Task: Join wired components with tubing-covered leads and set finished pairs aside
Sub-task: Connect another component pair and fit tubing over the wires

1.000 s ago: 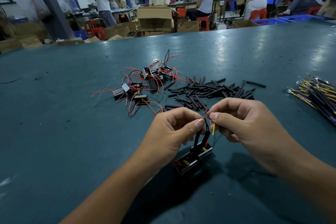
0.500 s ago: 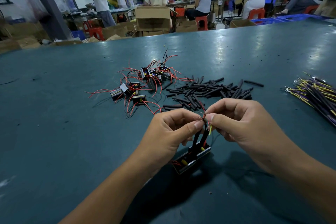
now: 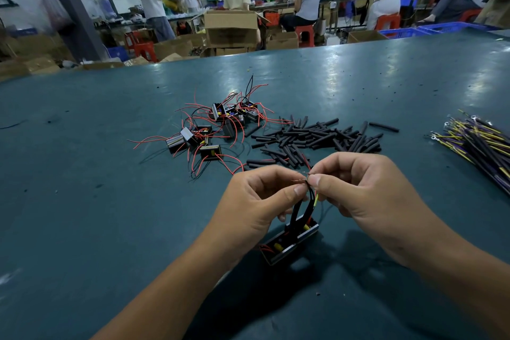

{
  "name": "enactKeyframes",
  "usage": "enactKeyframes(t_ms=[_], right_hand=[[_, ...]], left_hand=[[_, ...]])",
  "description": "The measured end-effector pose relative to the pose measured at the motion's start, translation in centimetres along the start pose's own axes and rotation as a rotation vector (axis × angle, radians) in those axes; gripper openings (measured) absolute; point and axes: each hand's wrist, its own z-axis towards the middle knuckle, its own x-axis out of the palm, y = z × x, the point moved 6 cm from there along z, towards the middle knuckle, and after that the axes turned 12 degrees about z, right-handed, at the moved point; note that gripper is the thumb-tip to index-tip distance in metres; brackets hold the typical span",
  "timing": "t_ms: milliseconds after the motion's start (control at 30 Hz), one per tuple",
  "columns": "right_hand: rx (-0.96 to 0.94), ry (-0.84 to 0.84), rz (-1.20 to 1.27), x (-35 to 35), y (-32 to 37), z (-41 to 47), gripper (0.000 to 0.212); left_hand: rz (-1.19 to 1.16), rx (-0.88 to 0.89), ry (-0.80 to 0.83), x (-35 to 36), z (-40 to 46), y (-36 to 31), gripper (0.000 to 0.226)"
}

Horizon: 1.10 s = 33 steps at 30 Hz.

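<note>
A black box-shaped component (image 3: 289, 241) hangs just above the green table (image 3: 82, 201) in front of me, dangling from its black tubing-covered leads (image 3: 303, 207). My left hand (image 3: 256, 201) pinches the top of those leads between thumb and forefinger. My right hand (image 3: 358, 188) pinches the bare wire ends right beside it, fingertips nearly touching. A short yellow lead end (image 3: 316, 199) pokes out below the right thumb. Behind the hands lies a heap of black tubing pieces (image 3: 317, 138). Left of that heap, several loose components with red wires (image 3: 218, 130) lie scattered.
A bundle of yellow and purple leads with ring terminals (image 3: 480, 143) lies at the right edge of the table. Beyond the far table edge stand cardboard boxes (image 3: 231, 27), red stools and several people at other benches.
Both hands kept their pinch on the wire ends and shifted very slightly. The hanging component stayed under them. Nothing was picked up or put down.
</note>
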Motion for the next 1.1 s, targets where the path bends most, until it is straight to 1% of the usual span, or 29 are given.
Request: enactKeyframes(t_ms=[100,167,300,400,467,533,633,767,867,1033,1100], right_hand=[[0.001,0.003,0.002,0.0,0.1,0.0,0.015],[0.004,0.005,0.002,-0.1,0.1,-0.1,0.015],[0.023,0.01,0.001,-0.1,0.0,-0.1,0.013],[0.052,0.005,0.025,0.0,-0.3,-0.1,0.01],[0.076,0.009,0.047,0.0,-0.4,-0.1,0.012],[0.088,0.029,0.062,0.2,-0.4,0.0,0.016],[0.089,0.063,0.054,0.2,-0.2,0.0,0.015],[0.09,0.096,0.05,0.2,-0.2,0.0,0.005],[0.091,0.098,0.051,0.2,-0.4,0.0,0.006],[0.094,0.102,0.063,0.2,-0.5,-0.1,0.006],[0.091,0.105,0.064,0.2,-0.5,-0.1,0.006]], left_hand=[[0.207,0.128,-0.065,-0.7,-0.2,-1.2,0.013],[0.268,0.18,-0.089,-0.8,-0.4,-1.9,0.011],[0.324,0.165,-0.125,-0.7,-0.5,-2.0,0.006],[0.259,0.104,-0.106,-0.7,-0.6,-1.7,0.007],[0.174,0.063,-0.07,-0.6,-0.7,-1.7,0.008],[0.067,0.007,-0.038,-0.5,-0.7,-1.5,0.013],[-0.076,-0.106,-0.001,-0.3,-0.6,-0.9,0.022],[-0.163,-0.214,0.09,0.3,-0.7,-0.1,0.014],[-0.199,-0.239,0.108,0.2,-0.7,0.4,0.009],[-0.237,-0.245,0.215,0.9,-1.0,0.6,0.023],[-0.245,-0.233,0.233,0.9,-1.0,0.5,0.025]])
